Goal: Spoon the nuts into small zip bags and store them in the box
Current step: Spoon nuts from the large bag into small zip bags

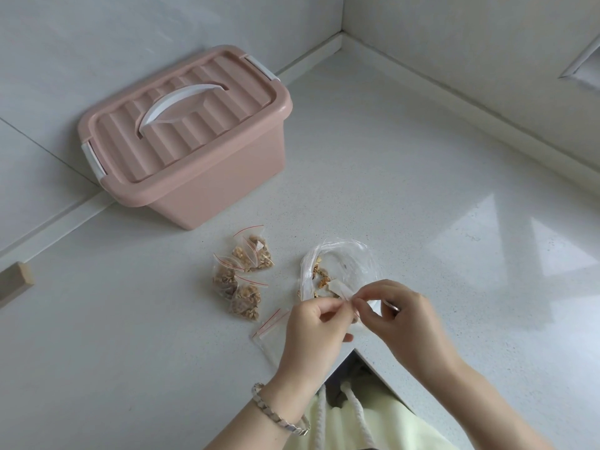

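A home kitchen is suggested by the white speckled countertop [389, 190] spread beneath the left hand [311, 332] and right hand [406, 319], with pale walls [130, 27] cornered beyond them.

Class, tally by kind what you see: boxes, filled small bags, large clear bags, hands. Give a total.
Box: 1
Filled small bags: 4
Large clear bag: 1
Hands: 2, left hand and right hand
Total: 8

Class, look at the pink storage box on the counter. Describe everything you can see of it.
The pink storage box looks like smooth plastic, rectangular with rounded corners. Its ribbed lid is on, with a white handle across a recess and a white latch at each end. It stands upright on the white counter, close to the wall; nothing else touches it.
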